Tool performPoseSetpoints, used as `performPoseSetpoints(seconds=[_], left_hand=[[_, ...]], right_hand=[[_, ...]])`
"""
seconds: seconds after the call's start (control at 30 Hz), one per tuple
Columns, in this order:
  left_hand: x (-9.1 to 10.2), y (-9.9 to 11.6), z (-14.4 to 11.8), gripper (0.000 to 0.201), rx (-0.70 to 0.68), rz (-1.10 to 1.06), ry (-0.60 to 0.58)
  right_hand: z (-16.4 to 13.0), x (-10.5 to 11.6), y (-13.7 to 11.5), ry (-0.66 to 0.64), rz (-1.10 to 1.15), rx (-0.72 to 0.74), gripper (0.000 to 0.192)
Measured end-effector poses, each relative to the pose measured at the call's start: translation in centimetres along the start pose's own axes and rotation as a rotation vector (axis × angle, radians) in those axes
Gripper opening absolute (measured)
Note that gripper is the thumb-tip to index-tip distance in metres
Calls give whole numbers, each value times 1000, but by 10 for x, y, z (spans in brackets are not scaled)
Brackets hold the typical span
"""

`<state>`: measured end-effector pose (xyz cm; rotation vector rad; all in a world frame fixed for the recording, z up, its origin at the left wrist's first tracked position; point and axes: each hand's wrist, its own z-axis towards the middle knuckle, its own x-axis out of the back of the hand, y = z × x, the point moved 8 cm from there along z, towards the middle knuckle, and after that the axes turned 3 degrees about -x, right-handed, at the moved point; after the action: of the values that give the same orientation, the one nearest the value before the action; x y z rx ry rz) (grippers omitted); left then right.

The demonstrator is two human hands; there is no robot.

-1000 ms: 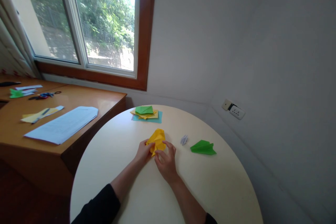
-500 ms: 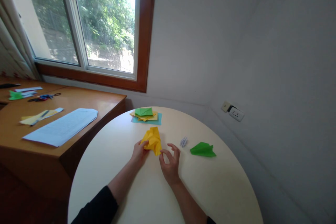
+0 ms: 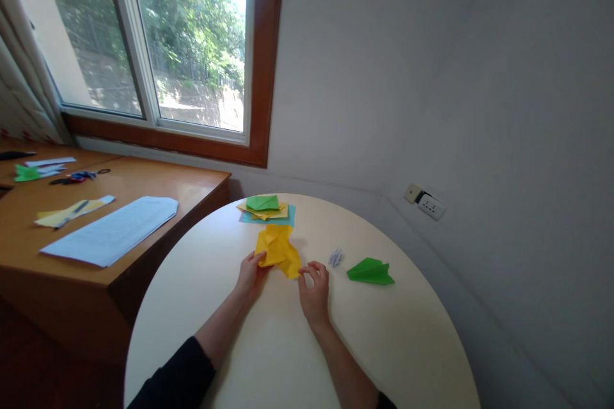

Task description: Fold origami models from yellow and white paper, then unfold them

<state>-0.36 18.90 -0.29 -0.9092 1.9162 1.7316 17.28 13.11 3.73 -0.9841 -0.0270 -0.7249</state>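
A crumpled sheet of yellow paper (image 3: 279, 248) is held above the round white table (image 3: 259, 358). My left hand (image 3: 250, 273) grips its left side, with the thumb on top and the other fingers hidden underneath. At the lower right corner, my right hand (image 3: 314, 286) pinches the paper between thumb and index finger. Right of that hand lie a small crumpled ball of white paper (image 3: 336, 257) and a folded green paper plane (image 3: 370, 271).
A pile of folded papers, green (image 3: 262, 202) on top of yellow and blue, lies at the table's far edge. Left stands a wooden desk (image 3: 201, 186) with white sheets (image 3: 115, 230), scissors (image 3: 79, 177) and paper strips. A wall socket (image 3: 432, 206) is at the right.
The yellow paper is spread wider and flatter. My right hand has moved slightly right and up with its corner, and my left hand slightly left and up.
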Motion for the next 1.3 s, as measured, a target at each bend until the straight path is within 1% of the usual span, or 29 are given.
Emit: performPoseSetpoints(seconds=[0.1,0.23,0.3,0.43,0.53,0.63,0.73,0.9,1.0,1.13,1.3], left_hand=[[-1,0,0,13,-12,8,-31],[-7,-1,-4,20,-9,38,-96],[-13,-1,-7,22,11,48,-144],[-22,-3,-13,24,77,68,-250],[-22,-6,-14,22,133,77,-292],[-16,-6,-9,18,150,64,-273],[-9,-5,-2,17,162,29,-254],[-8,-3,2,22,206,-66,-268],[-5,-1,4,25,230,-102,-217],[3,1,7,32,253,-125,-139],[11,4,13,35,254,-165,-95]], right_hand=[[-1,-8,4,-65,25,-23,15],[-1,-17,15,-100,121,-87,18],[-1,-21,20,-126,198,-123,20],[-1,-32,21,-234,401,-187,27],[-1,-35,21,-294,549,-264,35],[-2,-36,24,-320,678,-375,41],[-6,-39,26,-336,818,-473,42],[-9,-42,17,-364,999,-573,40],[-7,-38,8,-359,1033,-611,43],[-4,-32,-2,-371,997,-653,50],[-3,-32,-4,-379,1021,-667,47]])
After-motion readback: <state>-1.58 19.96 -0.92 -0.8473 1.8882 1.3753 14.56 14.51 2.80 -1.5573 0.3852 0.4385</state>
